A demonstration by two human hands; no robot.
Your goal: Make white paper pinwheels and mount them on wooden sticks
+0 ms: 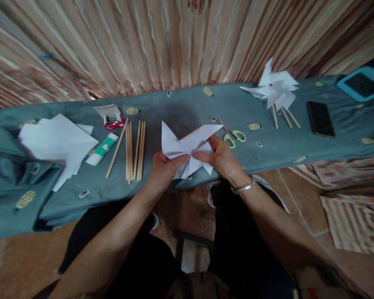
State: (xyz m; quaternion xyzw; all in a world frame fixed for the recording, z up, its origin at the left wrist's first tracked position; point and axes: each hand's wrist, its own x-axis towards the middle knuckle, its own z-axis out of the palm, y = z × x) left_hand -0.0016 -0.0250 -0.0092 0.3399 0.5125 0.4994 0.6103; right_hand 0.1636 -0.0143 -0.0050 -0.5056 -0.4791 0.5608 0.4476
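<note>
Near edge of the bench (268,162), draped in grey-blue cloth with yellow oval motifs: both hands meet over a white folded paper pinwheel shape (188,147), held just above the cloth at the bench's near middle.

Left hand (163,168): fingers closed, thumb pressing on top of the paper's centre, other fingers curled beneath. Looks like a pinch to keep the folded points gathered at the middle.

Right hand (221,158), silver bracelet (243,189) at the wrist: fingers closed on the right side of the same paper, thumb tip nearly touching the left thumb at the centre. The 2 grips together appear to keep the flaps from springing open; loose points fan out to the far left and far right.

Left of the hands: a row of pale wooden sticks (135,151) lying flat, roughly parallel, 1 slanted apart; kept within easy reach. Beyond them a white-and-green glue tube (102,149) on its side, and a small open red-and-white box of pins (112,118). Far left, a loose heap of white paper sheets (57,143).

Just right of the hands: yellow-handled scissors (232,135).

Further right, toward the far edge: finished white paper pinwheels on sticks (276,91), laid aside. Then a black phone (320,119) face up, and a blue-framed tablet-like device (363,83) at the far right corner.

Behind the bench: striped beige curtain (174,41).
</note>
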